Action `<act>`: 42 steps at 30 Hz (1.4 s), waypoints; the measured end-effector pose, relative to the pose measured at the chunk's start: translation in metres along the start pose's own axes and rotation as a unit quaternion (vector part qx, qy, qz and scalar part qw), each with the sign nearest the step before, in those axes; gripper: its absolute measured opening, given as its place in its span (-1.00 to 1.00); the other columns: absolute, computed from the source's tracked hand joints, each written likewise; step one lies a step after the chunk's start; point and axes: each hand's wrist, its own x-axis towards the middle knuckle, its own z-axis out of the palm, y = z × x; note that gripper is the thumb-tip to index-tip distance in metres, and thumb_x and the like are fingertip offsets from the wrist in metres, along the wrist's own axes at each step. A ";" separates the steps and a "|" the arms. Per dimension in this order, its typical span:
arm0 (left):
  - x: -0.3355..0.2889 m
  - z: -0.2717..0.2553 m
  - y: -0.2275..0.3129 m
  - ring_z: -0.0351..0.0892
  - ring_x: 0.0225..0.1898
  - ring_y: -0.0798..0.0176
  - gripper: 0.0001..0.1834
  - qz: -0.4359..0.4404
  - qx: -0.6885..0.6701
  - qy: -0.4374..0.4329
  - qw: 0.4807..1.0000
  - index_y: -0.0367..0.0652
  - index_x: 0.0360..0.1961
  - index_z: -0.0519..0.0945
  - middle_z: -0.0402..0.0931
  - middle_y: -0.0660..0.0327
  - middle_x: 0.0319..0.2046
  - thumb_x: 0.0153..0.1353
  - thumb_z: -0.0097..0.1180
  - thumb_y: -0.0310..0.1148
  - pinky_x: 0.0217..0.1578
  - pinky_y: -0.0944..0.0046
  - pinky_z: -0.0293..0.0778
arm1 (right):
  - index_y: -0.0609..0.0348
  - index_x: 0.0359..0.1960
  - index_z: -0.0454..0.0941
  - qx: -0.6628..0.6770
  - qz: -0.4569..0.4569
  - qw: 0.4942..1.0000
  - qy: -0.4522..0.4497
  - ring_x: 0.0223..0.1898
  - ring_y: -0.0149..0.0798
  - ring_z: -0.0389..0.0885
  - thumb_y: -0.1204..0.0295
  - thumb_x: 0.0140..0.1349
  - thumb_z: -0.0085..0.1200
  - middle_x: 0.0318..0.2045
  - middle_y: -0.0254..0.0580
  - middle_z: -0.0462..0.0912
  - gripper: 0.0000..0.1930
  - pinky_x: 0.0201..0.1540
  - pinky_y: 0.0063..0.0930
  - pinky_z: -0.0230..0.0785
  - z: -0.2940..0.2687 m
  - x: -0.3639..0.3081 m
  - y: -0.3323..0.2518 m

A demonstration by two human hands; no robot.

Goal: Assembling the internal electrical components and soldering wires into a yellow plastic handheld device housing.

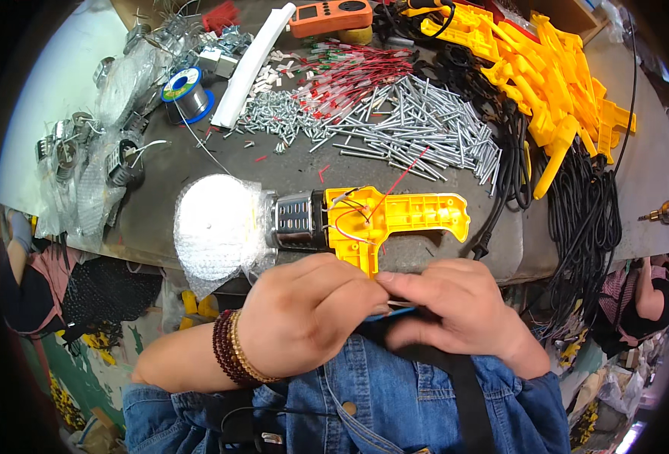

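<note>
Hands (315, 306) at yellow housing (389, 216); long screws (433, 125) piled beyond.

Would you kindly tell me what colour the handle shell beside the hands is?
The handle shell is bright yellow, seen best in the head view.

The left hand (311, 303) and right hand (452, 306) nearly meet, fingers (349, 291) curled (forearms (179, 356) angled inward)

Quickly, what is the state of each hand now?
Left hand: curled; whether it holds anything cannot be told.
Right hand: partly curled beside a thin blue item; grip unclear.
</note>
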 end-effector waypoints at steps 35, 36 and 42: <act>0.011 0.000 -0.041 0.61 -0.40 0.15 -0.68 -0.002 0.159 0.073 0.985 -0.18 -0.19 0.66 0.62 0.19 -0.33 -0.05 0.19 -0.53 -0.40 0.21 0.53 | 0.35 -0.18 0.63 0.226 0.308 0.919 0.094 -0.42 -0.56 0.57 0.50 0.28 0.18 -0.41 -0.33 0.66 -0.84 -0.35 -0.65 0.43 0.011 0.033 0.009; 0.011 0.000 -0.041 0.60 -0.41 0.15 -0.69 -0.003 0.162 0.071 0.984 -0.18 -0.19 0.66 0.61 0.19 -0.34 -0.05 0.19 -0.54 -0.41 0.21 0.52 | 0.35 -0.19 0.63 0.254 0.342 0.898 0.113 -0.42 -0.56 0.56 0.49 0.28 0.19 -0.41 -0.35 0.66 -0.84 -0.35 -0.65 0.42 0.011 0.038 0.007; 0.008 0.000 -0.041 0.57 -0.45 0.20 -0.68 0.010 0.167 0.073 0.983 -0.17 -0.20 0.66 0.61 0.21 -0.33 -0.08 0.20 -0.52 -0.47 0.24 0.47 | 0.33 -0.22 0.61 0.298 0.346 0.879 0.135 -0.40 -0.62 0.50 0.49 0.27 0.20 -0.41 -0.43 0.62 -0.86 -0.34 -0.69 0.35 0.013 0.040 0.008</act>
